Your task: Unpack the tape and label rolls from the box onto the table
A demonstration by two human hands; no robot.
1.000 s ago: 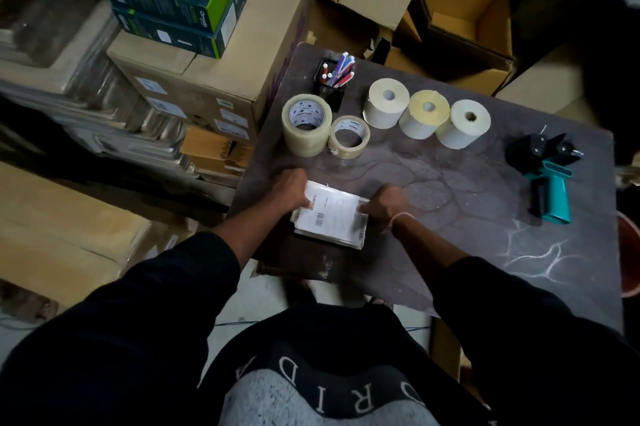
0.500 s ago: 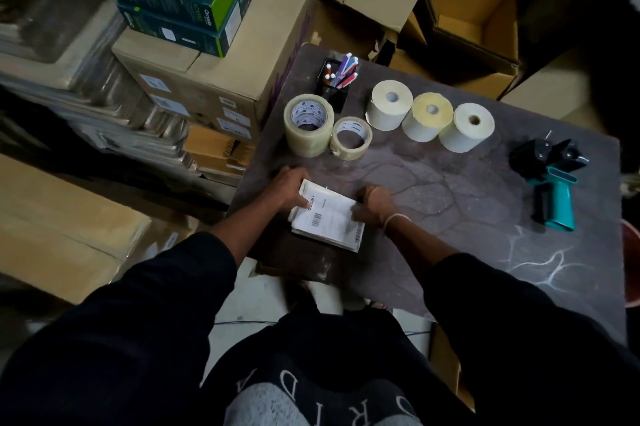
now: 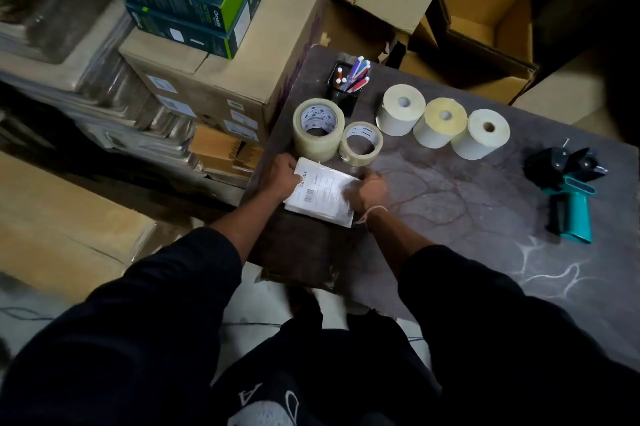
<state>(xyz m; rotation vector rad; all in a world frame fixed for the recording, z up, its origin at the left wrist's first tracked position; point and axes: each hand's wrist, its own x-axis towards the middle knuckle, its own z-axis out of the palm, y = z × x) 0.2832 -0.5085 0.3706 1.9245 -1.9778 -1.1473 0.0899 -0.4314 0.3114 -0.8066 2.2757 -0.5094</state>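
White stack of shipping labels [image 3: 320,195] lies on the bench [image 3: 450,218] between both hands, long axis slanting away rightward; left hand [image 3: 282,176] grips its far-left edge, right hand [image 3: 367,190] its right; tape rolls [image 3: 318,128] just beyond

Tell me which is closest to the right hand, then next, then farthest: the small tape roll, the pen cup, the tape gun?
From the right hand:
1. Small tape roll, just beyond it.
2. Pen cup, farther back by the table's far edge.
3. Tape gun, far off to the right.
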